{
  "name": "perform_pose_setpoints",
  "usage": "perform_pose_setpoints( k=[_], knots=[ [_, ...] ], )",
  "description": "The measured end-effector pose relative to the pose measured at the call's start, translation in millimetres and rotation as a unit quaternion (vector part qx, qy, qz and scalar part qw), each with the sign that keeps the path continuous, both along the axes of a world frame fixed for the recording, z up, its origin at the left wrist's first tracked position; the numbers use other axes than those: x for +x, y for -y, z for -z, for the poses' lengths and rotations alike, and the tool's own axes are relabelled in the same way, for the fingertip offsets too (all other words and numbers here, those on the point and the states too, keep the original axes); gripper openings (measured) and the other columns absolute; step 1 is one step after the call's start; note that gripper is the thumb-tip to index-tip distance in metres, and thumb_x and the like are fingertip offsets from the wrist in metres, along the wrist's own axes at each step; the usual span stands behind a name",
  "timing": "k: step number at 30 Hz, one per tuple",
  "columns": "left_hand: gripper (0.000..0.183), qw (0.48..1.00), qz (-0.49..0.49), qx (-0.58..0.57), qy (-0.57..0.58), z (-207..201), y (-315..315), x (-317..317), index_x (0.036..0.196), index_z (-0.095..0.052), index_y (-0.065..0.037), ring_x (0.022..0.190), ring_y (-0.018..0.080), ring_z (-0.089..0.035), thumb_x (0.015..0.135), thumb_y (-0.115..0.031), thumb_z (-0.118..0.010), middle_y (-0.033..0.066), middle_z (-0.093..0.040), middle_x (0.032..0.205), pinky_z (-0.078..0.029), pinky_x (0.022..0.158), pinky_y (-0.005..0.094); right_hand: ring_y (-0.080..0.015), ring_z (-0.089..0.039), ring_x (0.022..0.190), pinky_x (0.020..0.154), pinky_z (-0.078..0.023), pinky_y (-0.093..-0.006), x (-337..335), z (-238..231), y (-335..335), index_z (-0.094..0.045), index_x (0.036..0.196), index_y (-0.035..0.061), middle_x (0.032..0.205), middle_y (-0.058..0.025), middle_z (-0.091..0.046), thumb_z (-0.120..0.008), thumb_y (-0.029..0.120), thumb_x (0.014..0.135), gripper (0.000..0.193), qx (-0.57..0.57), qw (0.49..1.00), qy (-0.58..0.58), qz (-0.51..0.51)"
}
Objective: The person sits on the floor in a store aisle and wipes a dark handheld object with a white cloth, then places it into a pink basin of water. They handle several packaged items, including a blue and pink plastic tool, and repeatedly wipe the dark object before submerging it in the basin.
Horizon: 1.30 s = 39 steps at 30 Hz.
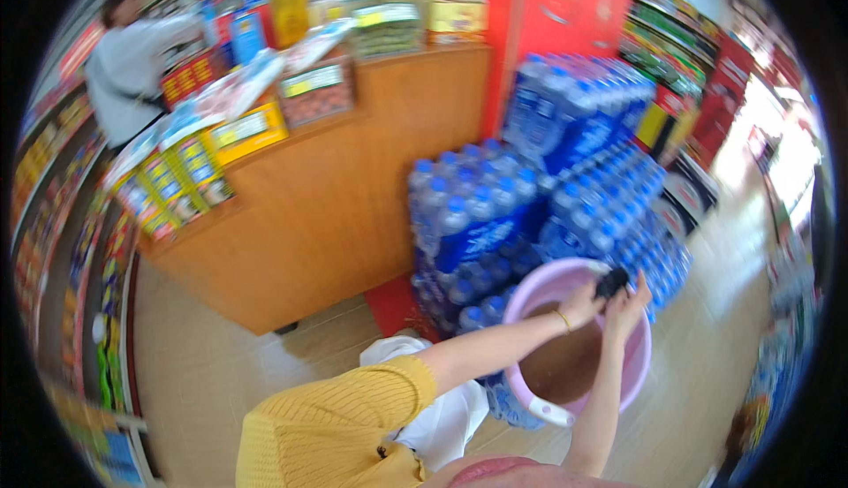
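Both my hands meet over the far right rim of a pink-lilac bucket (639, 360) holding murky brown water (561, 364). My left hand (581, 304), with a gold bracelet at the wrist, is closed on a small black bundled thing (611, 283). My right hand (625, 309) grips the same black thing from the right, fingers pointing up. Blur hides what kind of thing it is. A white handle grip (552, 413) hangs at the bucket's near side.
Shrink-wrapped packs of blue-capped water bottles (477, 214) are stacked beyond and beside the bucket. A wooden counter (291, 241) carries boxed goods at left. Another person (132, 55) stands behind it near stocked shelves (66, 249). A tiled floor aisle (733, 267) runs along the right.
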State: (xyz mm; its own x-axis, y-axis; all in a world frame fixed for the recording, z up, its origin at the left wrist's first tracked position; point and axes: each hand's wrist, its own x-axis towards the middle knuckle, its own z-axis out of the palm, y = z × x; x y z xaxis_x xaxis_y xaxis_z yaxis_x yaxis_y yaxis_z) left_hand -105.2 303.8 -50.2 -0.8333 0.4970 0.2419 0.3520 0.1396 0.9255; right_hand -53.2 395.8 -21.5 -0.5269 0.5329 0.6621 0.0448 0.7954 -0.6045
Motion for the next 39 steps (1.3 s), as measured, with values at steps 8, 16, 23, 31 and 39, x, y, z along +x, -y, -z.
perform_pose_setpoints(
  k=[8,16,23,31,39],
  knots=[
    [0.063,0.993,-0.021,0.039,0.106,-3.4,7.0,-19.3,0.100,-0.056,0.001,0.071,0.0260,-0.056,0.090,-0.056,-0.031,0.0154,-0.058,0.079,-0.042,0.059,0.0380,-0.0368,-0.053,0.097,0.081,-0.044,-0.0430,-3.4,-3.1,3.0,-0.056,0.104,0.0028,0.103,-0.0195,-0.056,-0.054,0.009,0.078,0.027,0.003,0.996,0.076,-0.054],
    [0.052,0.975,0.034,0.120,0.183,5.5,4.0,-22.2,0.111,-0.054,0.003,0.089,0.0224,-0.057,0.091,-0.042,-0.037,0.0125,-0.060,0.100,-0.044,0.076,0.0331,-0.0402,-0.047,0.099,0.083,-0.041,-0.0434,0.4,5.4,15.8,-0.043,0.114,-0.0020,0.104,-0.0211,-0.047,-0.058,-0.003,0.064,0.052,0.004,0.985,0.109,-0.134],
    [0.035,0.980,0.083,0.164,0.077,3.9,6.7,-27.7,0.101,-0.054,0.006,0.083,0.0203,-0.054,0.074,-0.013,-0.040,0.0112,-0.057,0.095,-0.044,0.074,0.0324,-0.0388,-0.046,0.100,0.085,-0.041,-0.0419,6.4,-1.9,21.0,-0.044,0.112,-0.0017,0.105,-0.0205,-0.046,-0.059,-0.002,0.063,0.051,0.032,0.986,0.060,-0.153],
    [0.047,0.965,0.033,0.219,0.138,-0.5,6.6,-21.5,0.119,-0.040,0.005,0.091,0.0212,-0.054,0.073,-0.001,-0.043,0.0135,-0.049,0.109,-0.047,0.077,0.0294,-0.0368,-0.047,0.100,0.086,-0.041,-0.0406,6.3,-14.5,21.3,-0.043,0.121,0.0019,0.105,-0.0192,-0.046,-0.051,-0.003,0.068,0.053,-0.029,0.982,0.027,-0.185],
    [0.046,0.991,0.003,0.128,0.033,14.7,0.0,-29.4,0.107,-0.045,0.004,0.095,0.0228,-0.054,0.071,-0.011,-0.070,0.0151,-0.052,0.105,-0.044,0.081,0.0338,-0.0341,-0.052,0.101,0.087,-0.042,-0.0392,7.6,-18.4,21.5,-0.048,0.116,0.0031,0.107,-0.0173,-0.054,-0.052,0.008,0.080,0.036,-0.038,0.986,-0.005,-0.164]
  ],
)
